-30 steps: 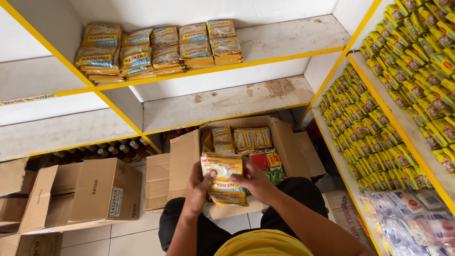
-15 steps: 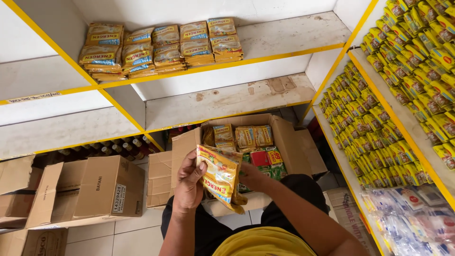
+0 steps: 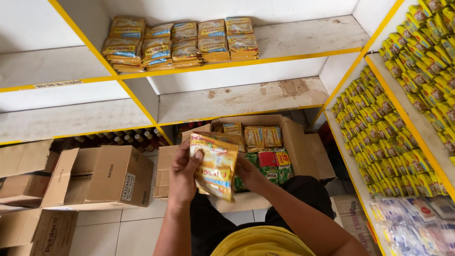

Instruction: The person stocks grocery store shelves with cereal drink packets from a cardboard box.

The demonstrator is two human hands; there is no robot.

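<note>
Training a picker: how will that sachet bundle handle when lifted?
Probably floppy: the sachet bundle bends between the left hand and right hand. Likely light, since fingers alone hold it. The glossy film may slip.

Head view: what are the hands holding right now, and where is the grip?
A bunch of yellow sachets. The left hand grips its left edge; the right hand holds the right side from behind.

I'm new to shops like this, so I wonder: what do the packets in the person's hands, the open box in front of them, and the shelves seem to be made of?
The bundle of yellow sachets, held by the left hand and right hand, looks like thin glossy plastic film: it shines and crinkles. The open box looks like plain brown corrugated cardboard, matte with folded flaps. The shelves seem white-painted board, possibly wood, scuffed, with yellow edges.
</note>
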